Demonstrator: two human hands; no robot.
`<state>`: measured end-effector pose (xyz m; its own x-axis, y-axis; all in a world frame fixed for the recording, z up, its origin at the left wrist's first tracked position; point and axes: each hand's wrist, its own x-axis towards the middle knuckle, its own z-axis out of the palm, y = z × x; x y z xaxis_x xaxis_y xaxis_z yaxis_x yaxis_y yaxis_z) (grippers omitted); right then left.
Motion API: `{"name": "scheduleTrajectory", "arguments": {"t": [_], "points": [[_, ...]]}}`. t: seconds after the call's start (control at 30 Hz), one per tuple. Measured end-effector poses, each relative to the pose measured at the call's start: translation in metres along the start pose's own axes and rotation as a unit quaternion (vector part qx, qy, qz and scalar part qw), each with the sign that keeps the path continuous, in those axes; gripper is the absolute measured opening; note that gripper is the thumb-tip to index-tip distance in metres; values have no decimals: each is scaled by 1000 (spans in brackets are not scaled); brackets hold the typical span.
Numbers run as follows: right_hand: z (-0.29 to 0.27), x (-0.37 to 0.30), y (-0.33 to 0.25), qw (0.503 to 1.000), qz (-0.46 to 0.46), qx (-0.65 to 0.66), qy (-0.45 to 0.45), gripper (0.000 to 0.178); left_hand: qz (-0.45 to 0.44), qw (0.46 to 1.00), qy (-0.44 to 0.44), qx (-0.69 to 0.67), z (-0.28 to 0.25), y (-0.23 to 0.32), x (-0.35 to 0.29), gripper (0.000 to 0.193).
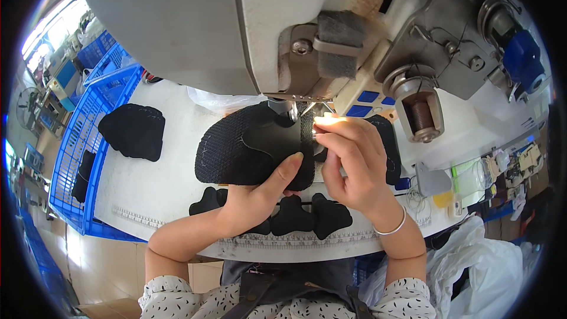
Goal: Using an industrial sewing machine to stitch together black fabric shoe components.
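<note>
White table (171, 186) (black pieces (132, 132) atop)

Two hands, a left hand (255, 202) and a right hand (357, 162), work at one sewing machine (159, 23). They hold one mesh piece (227, 150). One black piece (133, 133) lies left, one dark piece (391, 153) right, at least three small pieces (290, 217) near. One bracelet (404, 222) circles one wrist.

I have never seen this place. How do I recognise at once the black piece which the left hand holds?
Find the big sewing machine across the top, then look just below it. There the left hand holds the black piece. Unlike the plain black pieces lying on the table, it shows coarse mesh, pale stitch marks and a smooth, curved panel.
</note>
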<state>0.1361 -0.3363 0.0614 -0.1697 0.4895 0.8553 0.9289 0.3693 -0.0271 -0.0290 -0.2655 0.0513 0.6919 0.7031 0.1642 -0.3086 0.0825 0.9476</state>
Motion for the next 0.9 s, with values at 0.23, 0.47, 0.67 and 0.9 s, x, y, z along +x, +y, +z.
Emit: {"name": "scheduleTrajectory", "arguments": {"t": [0.23, 0.47, 0.67, 0.9], "points": [[-2, -1, 1, 991, -126, -29, -39, 34, -42, 999, 9, 23, 0, 7, -5, 18], [4, -1, -6, 986, -161, -54, -7, 22, -59, 996, 10, 65, -10, 10, -9, 17], [-5, -1, 0, 988, -145, -40, -22, 26, -73, 996, -5, 48, -3, 12, -9, 20], [-5, -3, 3, 987, -149, -46, -33, 28, -79, 996, 5, 45, 0, 11, -7, 20]]}}
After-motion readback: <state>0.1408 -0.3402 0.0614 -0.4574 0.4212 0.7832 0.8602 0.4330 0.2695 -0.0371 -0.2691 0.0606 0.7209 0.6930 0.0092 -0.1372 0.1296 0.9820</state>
